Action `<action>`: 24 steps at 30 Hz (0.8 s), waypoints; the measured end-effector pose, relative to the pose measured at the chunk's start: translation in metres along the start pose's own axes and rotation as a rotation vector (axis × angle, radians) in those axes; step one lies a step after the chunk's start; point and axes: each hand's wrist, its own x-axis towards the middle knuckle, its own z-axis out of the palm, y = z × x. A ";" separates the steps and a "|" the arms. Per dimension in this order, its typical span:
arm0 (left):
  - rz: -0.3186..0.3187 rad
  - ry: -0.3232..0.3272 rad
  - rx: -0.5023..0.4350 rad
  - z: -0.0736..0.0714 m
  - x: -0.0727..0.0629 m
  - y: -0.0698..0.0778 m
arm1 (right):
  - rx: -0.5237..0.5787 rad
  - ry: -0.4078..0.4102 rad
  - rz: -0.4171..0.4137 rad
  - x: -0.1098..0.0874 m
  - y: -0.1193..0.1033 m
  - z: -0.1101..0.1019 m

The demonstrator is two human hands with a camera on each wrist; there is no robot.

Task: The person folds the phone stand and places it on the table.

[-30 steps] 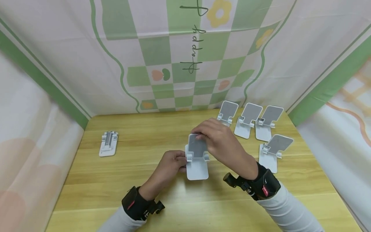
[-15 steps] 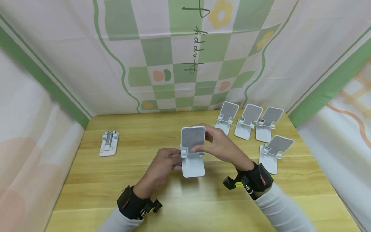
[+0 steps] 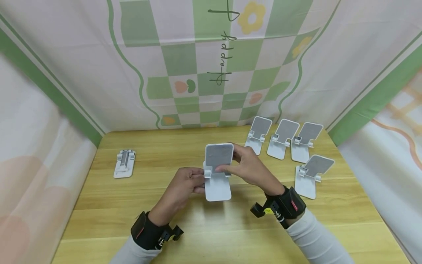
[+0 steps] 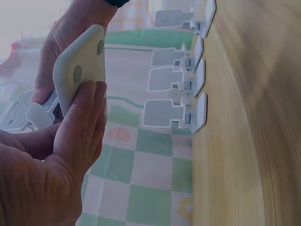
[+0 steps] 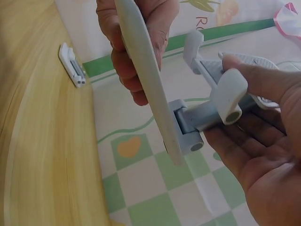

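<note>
A white phone stand point(image 3: 218, 187) with a grey pad is held unfolded over the middle of the table. My left hand point(image 3: 182, 186) grips its base from the left side. In the left wrist view, that hand's fingers lie against the underside of the base point(image 4: 83, 59), where round grey feet show. From the right, my right hand point(image 3: 252, 167) holds the tilted upper plate point(image 3: 219, 154), thumb on the pad and fingers behind it. The right wrist view shows the hinged arm point(image 5: 202, 115) raised between base and plate.
Several unfolded phone stands point(image 3: 282, 136) stand at the table's back right, one nearer the front point(image 3: 306, 183). A folded phone stand point(image 3: 124, 164) lies at the left of the wooden table point(image 3: 165, 146). A patterned curtain point(image 3: 178, 58) hangs behind.
The right hand has moved from the plate's top edge down to its right side, thumb now on the pad. Both hands and the phone stand have shifted slightly left, and the plate faces forward more squarely.
</note>
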 end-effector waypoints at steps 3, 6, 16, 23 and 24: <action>0.004 0.004 0.006 -0.001 0.000 0.001 | -0.011 0.024 -0.013 0.000 -0.002 0.002; 0.005 0.001 0.008 -0.001 -0.001 0.001 | -0.017 0.042 -0.024 0.000 -0.003 0.003; 0.002 -0.040 0.018 0.000 -0.001 0.000 | -0.053 0.111 -0.082 0.003 0.002 0.006; 0.001 -0.057 0.005 0.002 0.001 -0.001 | -0.103 0.154 -0.072 0.003 0.003 0.007; -0.001 -0.055 0.005 0.002 0.001 -0.001 | -0.102 0.149 -0.064 0.003 0.003 0.006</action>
